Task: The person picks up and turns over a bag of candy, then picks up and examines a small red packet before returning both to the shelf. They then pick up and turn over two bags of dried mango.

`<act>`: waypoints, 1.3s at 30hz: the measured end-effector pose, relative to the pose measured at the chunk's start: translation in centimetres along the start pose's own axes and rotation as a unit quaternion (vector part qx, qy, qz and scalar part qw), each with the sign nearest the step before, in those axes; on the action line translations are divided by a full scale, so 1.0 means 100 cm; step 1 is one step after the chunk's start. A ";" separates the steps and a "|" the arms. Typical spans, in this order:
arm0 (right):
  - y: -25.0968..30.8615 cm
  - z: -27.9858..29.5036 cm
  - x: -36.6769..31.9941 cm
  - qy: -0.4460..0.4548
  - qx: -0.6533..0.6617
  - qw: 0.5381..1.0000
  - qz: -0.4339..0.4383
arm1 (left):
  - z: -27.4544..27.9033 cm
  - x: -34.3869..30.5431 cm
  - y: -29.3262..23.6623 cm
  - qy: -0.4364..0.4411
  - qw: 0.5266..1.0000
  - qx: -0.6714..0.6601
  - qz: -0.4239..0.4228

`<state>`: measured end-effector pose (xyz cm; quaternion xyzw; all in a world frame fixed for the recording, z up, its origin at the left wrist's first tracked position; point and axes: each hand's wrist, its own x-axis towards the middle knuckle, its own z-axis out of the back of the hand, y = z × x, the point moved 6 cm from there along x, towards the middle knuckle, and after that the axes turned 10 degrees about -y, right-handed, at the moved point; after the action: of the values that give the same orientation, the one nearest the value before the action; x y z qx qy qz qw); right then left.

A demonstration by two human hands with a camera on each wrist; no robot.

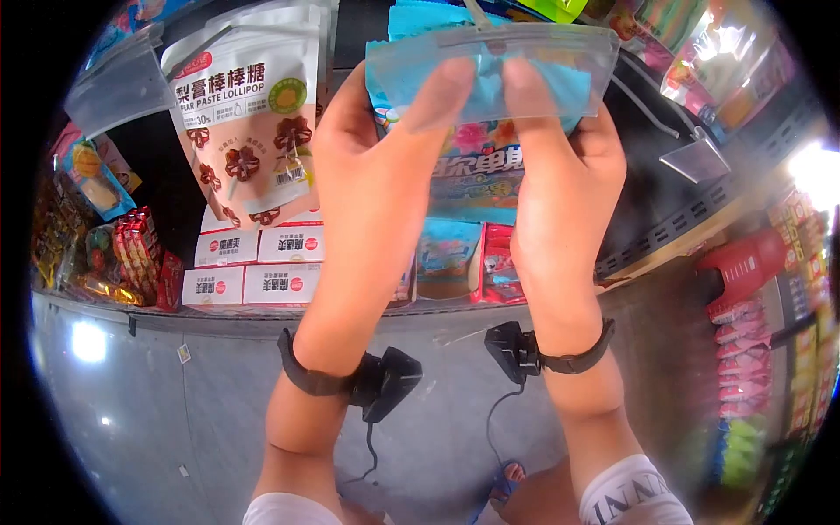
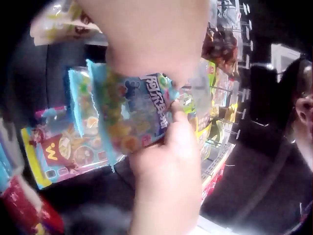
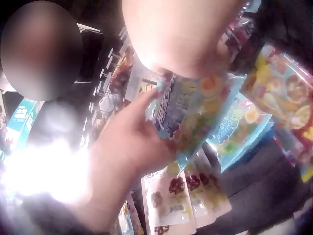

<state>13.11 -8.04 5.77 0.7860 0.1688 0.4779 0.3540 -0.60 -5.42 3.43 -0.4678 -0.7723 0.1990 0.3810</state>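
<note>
In the head view, my left hand and my right hand grip a blue candy bag by its upper part. Both thumbs lie on the front of the bag near its top middle, and the other fingers are mostly hidden behind it. A clear plastic label holder hangs in front of the thumbs. The bag has a see-through front with colourful sweets in the left wrist view. Behind it hangs a second, similar blue bag, seen in the right wrist view.
A pear paste lollipop pouch hangs at the left above stacked white boxes. Below the held bag stand open boxes with small packets. Another metal hook with a clear tag juts out at the right. The shelf's front edge runs beneath my forearms.
</note>
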 end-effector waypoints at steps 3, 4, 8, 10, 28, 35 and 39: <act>-0.004 -0.001 -0.002 -0.003 0.024 0.999 0.033 | 0.003 -0.001 0.005 -0.011 1.000 0.007 -0.014; -0.006 0.000 -0.002 -0.004 0.035 0.998 0.050 | 0.004 -0.001 0.008 -0.006 1.000 0.005 -0.012; -0.018 0.007 0.000 0.006 0.018 0.998 0.052 | 0.009 0.004 0.016 0.006 1.000 0.017 -0.009; -0.016 0.005 0.001 0.005 0.033 0.999 0.038 | 0.008 0.004 0.015 0.005 1.000 0.023 -0.015; -0.056 -0.004 0.042 0.015 -0.019 1.000 0.012 | 0.028 0.030 0.036 -0.058 0.997 0.049 -0.033; -0.059 -0.014 0.049 -0.013 0.009 0.998 0.067 | 0.031 0.032 0.039 -0.045 0.993 0.091 -0.055; -0.062 -0.006 0.049 -0.022 -0.039 0.993 0.106 | 0.035 0.027 0.036 -0.038 0.974 0.193 -0.111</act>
<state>15.46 -0.52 4.59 0.7954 0.0575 0.5015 0.3354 -1.98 -1.18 -0.08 -0.2894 -0.7801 0.3182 0.4543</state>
